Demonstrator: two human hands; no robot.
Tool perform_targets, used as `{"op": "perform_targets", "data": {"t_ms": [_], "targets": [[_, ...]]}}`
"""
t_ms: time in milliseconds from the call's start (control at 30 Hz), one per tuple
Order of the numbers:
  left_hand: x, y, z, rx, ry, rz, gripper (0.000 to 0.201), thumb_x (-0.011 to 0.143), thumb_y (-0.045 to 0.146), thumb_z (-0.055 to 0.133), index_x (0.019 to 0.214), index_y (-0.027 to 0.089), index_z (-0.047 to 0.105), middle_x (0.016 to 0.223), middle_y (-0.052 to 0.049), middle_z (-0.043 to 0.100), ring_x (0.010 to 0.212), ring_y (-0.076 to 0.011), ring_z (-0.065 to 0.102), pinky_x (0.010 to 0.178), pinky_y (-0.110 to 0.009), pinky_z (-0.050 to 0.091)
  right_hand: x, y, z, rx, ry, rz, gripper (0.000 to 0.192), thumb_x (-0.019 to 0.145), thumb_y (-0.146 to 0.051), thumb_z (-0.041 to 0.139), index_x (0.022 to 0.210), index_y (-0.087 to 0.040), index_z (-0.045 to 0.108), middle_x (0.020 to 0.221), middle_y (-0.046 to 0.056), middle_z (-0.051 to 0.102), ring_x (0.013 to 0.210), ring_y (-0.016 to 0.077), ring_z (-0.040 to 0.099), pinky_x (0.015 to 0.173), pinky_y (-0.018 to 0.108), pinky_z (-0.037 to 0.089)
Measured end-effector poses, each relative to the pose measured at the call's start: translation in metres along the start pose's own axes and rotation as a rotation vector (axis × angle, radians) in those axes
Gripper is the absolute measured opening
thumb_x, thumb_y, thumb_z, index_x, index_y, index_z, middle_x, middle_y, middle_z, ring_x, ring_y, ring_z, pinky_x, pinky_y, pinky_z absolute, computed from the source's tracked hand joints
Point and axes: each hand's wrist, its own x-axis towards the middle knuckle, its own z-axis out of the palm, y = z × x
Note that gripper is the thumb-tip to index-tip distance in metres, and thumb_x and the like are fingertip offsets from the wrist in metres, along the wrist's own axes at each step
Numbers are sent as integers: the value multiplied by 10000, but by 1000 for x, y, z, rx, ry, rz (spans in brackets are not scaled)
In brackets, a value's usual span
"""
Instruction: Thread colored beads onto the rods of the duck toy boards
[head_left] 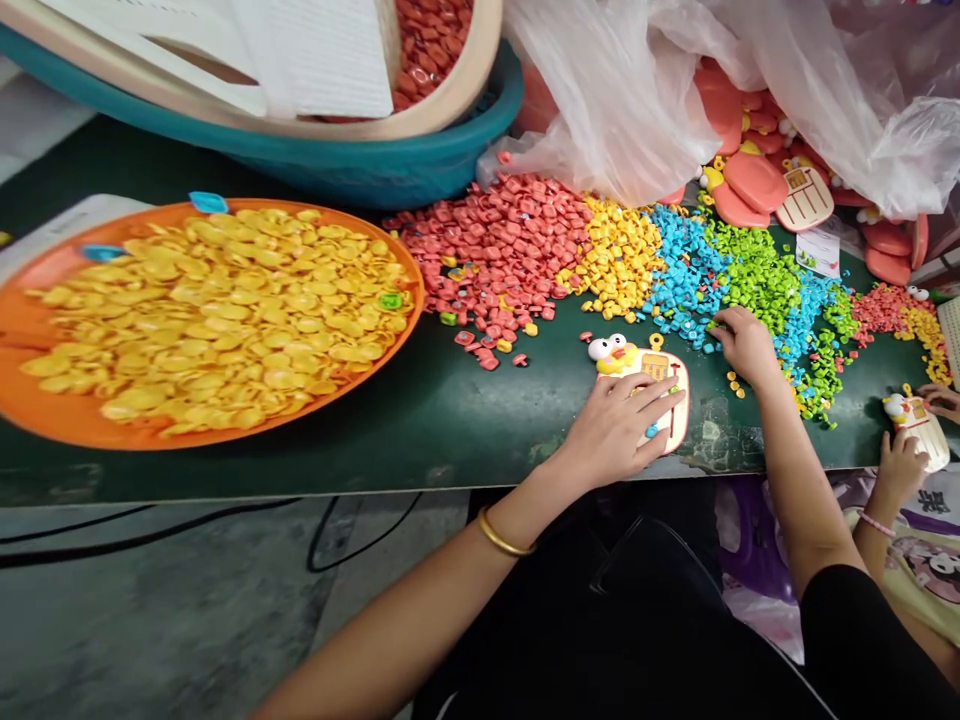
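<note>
Green table (442,430). Your left hand (611,430) lies spread on the toy (660,366); your right hand (750,350) (grip unclear) curls at blue pieces (682,285).

A bare strip of green tabletop (465,430) opens a passage along the front edge between an orange basin (45,412) and my left hand (619,425), spread over a toy panel (651,368). Red pieces (517,240), yellow pieces (619,262) and blue pieces (686,265) wall off the back, a plastic bag (607,100) slumped behind; my right hand (744,345) and forearm (791,460) bar the way rightward.
</note>
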Motion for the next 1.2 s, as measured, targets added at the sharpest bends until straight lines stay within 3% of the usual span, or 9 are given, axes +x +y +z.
{"op": "perform_targets", "data": {"t_ms": [200, 400, 533, 667, 733, 833, 900, 1033, 1200], "targets": [[0, 3, -2, -14, -20, -25, 390, 970, 358, 479, 1331, 272, 602, 1371, -39, 629, 1233, -277, 522, 983, -465, 374, 3, 0, -2, 88, 40, 130, 169, 823, -283, 648, 960, -189, 678, 864, 52, 674, 721, 196, 576, 706, 323, 452], [-2, 5, -3, 10, -23, -20, 363, 968, 357, 492, 1294, 269, 624, 1314, -51, 647, 1194, -283, 535, 978, -459, 374, -19, -28, -8, 243, 279, 109, 188, 862, -360, 656, 881, -187, 725, 879, 66, 659, 749, 193, 582, 733, 345, 473], [-4, 0, -1, -35, -9, 21, 365, 973, 351, 499, 1309, 272, 615, 1327, -39, 644, 1203, -272, 528, 1013, -456, 359, -42, -65, 7, 411, 149, 34, 141, 875, -331, 663, 900, -212, 735, 838, 37, 650, 754, 179, 598, 692, 316, 496], [-5, -2, 1, -82, -4, 28, 333, 968, 357, 507, 1264, 267, 630, 1296, -41, 652, 1206, -262, 538, 1053, -447, 355, -52, -80, 21, 346, 139, 15, 162, 911, -286, 621, 850, -225, 758, 848, 50, 636, 831, 194, 617, 781, 334, 513], [-5, -1, 2, -86, -1, -32, 442, 915, 410, 582, 1317, 226, 581, 1320, -86, 624, 1228, -284, 531, 1061, -453, 365, -58, -79, 20, 309, 101, -25, 191, 931, -293, 593, 907, -233, 773, 906, 69, 641, 888, 208, 618, 815, 346, 516], [-2, 3, 1, -70, -1, -140, 849, 757, 540, 737, 1454, 166, 429, 1400, -155, 537, 1279, -343, 489, 1072, -488, 369, -61, -69, 10, 330, -16, -94, 233, 951, -294, 551, 995, -254, 776, 994, 77, 661, 931, 208, 628, 839, 343, 521], [1, 6, 0, -54, -29, -175, 1019, 680, 590, 790, 1501, 167, 360, 1432, -164, 496, 1286, -366, 471, 1060, -504, 378, -53, -55, 3, 335, -5, -59, 244, 947, -287, 538, 998, -260, 776, 996, 71, 684, 924, 209, 640, 843, 349, 519], [11, 10, -3, -33, -78, -184, 1057, 629, 587, 830, 1505, 216, 371, 1444, -139, 472, 1287, -380, 447, 1053, -512, 378, -21, -21, -5, 127, 208, 221, 208, 870, -287, 593, 926, -209, 777, 905, 104, 710, 899, 268, 628, 869, 433, 490], [27, 11, -5, -20, -104, -228, 1064, 599, 602, 836, 1483, 196, 405, 1400, -141, 488, 1227, -374, 473, 1018, -505, 393, -9, -19, -6, 194, 178, 302, 179, 817, -304, 616, 811, -207, 766, 895, 101, 732, 884, 272, 637, 862, 431, 477]]}}
